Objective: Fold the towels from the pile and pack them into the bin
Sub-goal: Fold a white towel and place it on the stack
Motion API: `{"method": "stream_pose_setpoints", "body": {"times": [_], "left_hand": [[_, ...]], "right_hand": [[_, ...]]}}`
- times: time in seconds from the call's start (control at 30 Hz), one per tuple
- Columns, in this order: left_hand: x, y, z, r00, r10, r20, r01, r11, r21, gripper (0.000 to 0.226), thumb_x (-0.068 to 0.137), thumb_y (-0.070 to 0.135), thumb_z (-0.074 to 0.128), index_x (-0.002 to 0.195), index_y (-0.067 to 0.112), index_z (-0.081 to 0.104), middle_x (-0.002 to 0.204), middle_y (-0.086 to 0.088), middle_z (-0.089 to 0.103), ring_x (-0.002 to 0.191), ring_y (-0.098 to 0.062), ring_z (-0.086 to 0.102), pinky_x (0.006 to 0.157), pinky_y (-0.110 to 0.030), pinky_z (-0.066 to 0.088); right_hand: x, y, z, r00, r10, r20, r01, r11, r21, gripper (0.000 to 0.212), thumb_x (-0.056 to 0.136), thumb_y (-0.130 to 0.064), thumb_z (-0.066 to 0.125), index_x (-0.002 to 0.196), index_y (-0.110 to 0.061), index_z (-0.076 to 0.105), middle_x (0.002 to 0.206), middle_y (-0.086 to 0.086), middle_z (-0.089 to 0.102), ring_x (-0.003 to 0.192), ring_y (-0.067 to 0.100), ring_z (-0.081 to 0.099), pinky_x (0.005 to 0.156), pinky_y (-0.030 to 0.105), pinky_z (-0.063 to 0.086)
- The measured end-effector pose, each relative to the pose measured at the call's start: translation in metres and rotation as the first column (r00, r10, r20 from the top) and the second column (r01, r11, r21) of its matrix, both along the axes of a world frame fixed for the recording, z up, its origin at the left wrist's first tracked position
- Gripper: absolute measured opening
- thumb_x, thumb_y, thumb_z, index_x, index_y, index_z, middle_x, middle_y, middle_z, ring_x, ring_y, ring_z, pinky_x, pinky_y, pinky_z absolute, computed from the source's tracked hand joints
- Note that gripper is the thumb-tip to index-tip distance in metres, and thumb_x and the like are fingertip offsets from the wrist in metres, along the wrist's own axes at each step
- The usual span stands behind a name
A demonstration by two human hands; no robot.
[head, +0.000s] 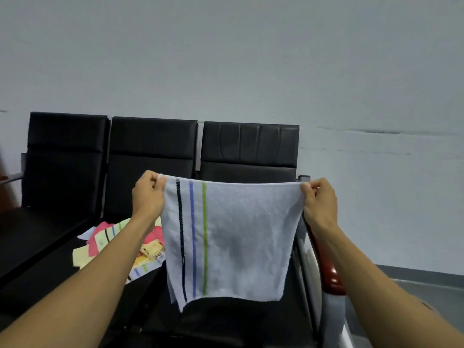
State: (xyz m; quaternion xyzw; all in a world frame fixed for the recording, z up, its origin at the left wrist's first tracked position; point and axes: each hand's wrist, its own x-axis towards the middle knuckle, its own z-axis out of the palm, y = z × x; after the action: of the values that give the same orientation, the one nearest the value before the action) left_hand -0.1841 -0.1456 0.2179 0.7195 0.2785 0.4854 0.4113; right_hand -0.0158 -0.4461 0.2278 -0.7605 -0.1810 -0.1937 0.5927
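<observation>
— Hidden behind the held-up towel: much of the right-hand seat.
— Pile partly blocked by the left forearm; possibly more cloth underneath. Forearms cut off at the bottom edge.

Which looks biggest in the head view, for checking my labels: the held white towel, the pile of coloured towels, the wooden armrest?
1. The white striped towel, pinched at its top corners by the left hand and right hand; nearness may enlarge it.
2. The towel pile, partly hidden.
3. The wooden armrest, mostly hidden.
</observation>
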Motion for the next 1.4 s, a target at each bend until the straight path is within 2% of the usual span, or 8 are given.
{"method": "stream_pose_setpoints", "body": {"times": [0.17, 0.37, 0.47, 0.73, 0.93, 1.23, 1.33, 1.4], "left_hand": [[-0.028, -0.021, -0.017, 0.997, -0.003, -0.078, 0.011, 0.995, 0.098, 0.02, 0.104, 0.021, 0.046, 0.091, 0.006, 0.052, 0.081, -0.005, 0.058, 0.066, -0.016, 0.045, 0.054, -0.033, 0.036], [-0.026, -0.027, -0.033, 0.996, -0.002, -0.088, 0.006, 0.999, 0.042, 0.019, 0.103, 0.02, 0.048, 0.091, 0.007, 0.056, 0.081, -0.003, 0.061, 0.077, -0.02, 0.052, 0.061, -0.034, 0.039], [-0.014, -0.024, -0.051, 0.995, -0.026, -0.099, 0.026, 1.0, -0.006, 0.018, 0.102, 0.018, 0.049, 0.092, 0.006, 0.057, 0.078, -0.003, 0.059, 0.071, -0.016, 0.05, 0.058, -0.031, 0.04], [0.037, -0.004, -0.153, 0.977, -0.037, -0.208, 0.009, 0.991, -0.137, 0.02, 0.102, 0.022, 0.05, 0.095, 0.008, 0.062, 0.086, -0.004, 0.065, 0.076, -0.018, 0.059, 0.065, -0.034, 0.045], [0.076, 0.011, -0.239, 0.944, 0.004, -0.329, -0.065, 0.983, -0.174, 0.024, 0.104, 0.026, 0.051, 0.083, 0.014, 0.052, 0.085, -0.013, 0.063, 0.076, -0.026, 0.054, 0.068, -0.041, 0.043], [0.136, 0.014, -0.265, 0.896, -0.011, -0.444, -0.092, 0.973, -0.21, 0.025, 0.105, 0.024, 0.052, 0.092, 0.004, 0.059, 0.08, -0.007, 0.06, 0.077, -0.024, 0.054, 0.069, -0.031, 0.037], [0.144, 0.009, -0.265, 0.912, -0.056, -0.407, -0.071, 0.954, -0.29, 0.03, 0.104, 0.024, 0.054, 0.087, 0.0, 0.062, 0.071, -0.003, 0.058, 0.069, -0.018, 0.052, 0.06, -0.03, 0.038], [0.144, 0.009, -0.267, 0.923, -0.106, -0.37, -0.034, 0.935, -0.352, 0.032, 0.103, 0.027, 0.056, 0.089, -0.001, 0.065, 0.076, -0.008, 0.063, 0.07, -0.018, 0.056, 0.064, -0.029, 0.044]], "right_hand": [[-0.022, -0.015, -0.017, 1.0, -0.008, -0.026, 0.008, 1.0, 0.021, 0.014, 0.104, -0.02, 0.05, 0.095, -0.009, 0.052, 0.084, -0.004, 0.053, 0.074, 0.009, 0.049, 0.06, 0.014, 0.036], [-0.028, -0.021, -0.033, 0.998, -0.029, -0.056, 0.031, 0.999, 0.034, 0.012, 0.103, -0.019, 0.052, 0.096, -0.009, 0.053, 0.085, -0.003, 0.055, 0.072, 0.005, 0.049, 0.06, 0.014, 0.037], [-0.02, -0.017, -0.05, 0.995, -0.044, -0.086, 0.045, 0.999, 0.011, 0.012, 0.103, -0.019, 0.051, 0.097, -0.009, 0.052, 0.084, -0.005, 0.053, 0.072, 0.003, 0.048, 0.06, 0.013, 0.036], [0.028, 0.009, -0.15, 0.967, -0.076, -0.242, 0.066, 0.997, -0.049, 0.01, 0.101, -0.018, 0.054, 0.097, -0.008, 0.056, 0.082, -0.004, 0.056, 0.071, 0.003, 0.05, 0.064, 0.017, 0.038], [0.07, 0.03, -0.229, 0.936, -0.108, -0.336, 0.075, 0.991, -0.109, 0.014, 0.1, -0.017, 0.055, 0.091, -0.007, 0.054, 0.075, -0.002, 0.053, 0.067, 0.005, 0.047, 0.058, 0.013, 0.037], [0.121, 0.06, -0.283, 0.845, -0.186, -0.502, 0.118, 0.979, -0.164, 0.014, 0.101, -0.023, 0.053, 0.088, -0.019, 0.05, 0.078, -0.003, 0.054, 0.072, 0.007, 0.052, 0.063, 0.025, 0.038], [0.131, 0.064, -0.284, 0.833, -0.177, -0.524, 0.094, 0.979, -0.181, 0.013, 0.1, -0.023, 0.055, 0.091, -0.015, 0.056, 0.076, -0.002, 0.057, 0.071, 0.01, 0.055, 0.065, 0.028, 0.042], [0.133, 0.065, -0.284, 0.834, -0.15, -0.531, 0.065, 0.982, -0.175, 0.015, 0.098, -0.023, 0.056, 0.09, -0.011, 0.059, 0.072, -0.003, 0.058, 0.067, 0.012, 0.054, 0.066, 0.03, 0.043]]}}
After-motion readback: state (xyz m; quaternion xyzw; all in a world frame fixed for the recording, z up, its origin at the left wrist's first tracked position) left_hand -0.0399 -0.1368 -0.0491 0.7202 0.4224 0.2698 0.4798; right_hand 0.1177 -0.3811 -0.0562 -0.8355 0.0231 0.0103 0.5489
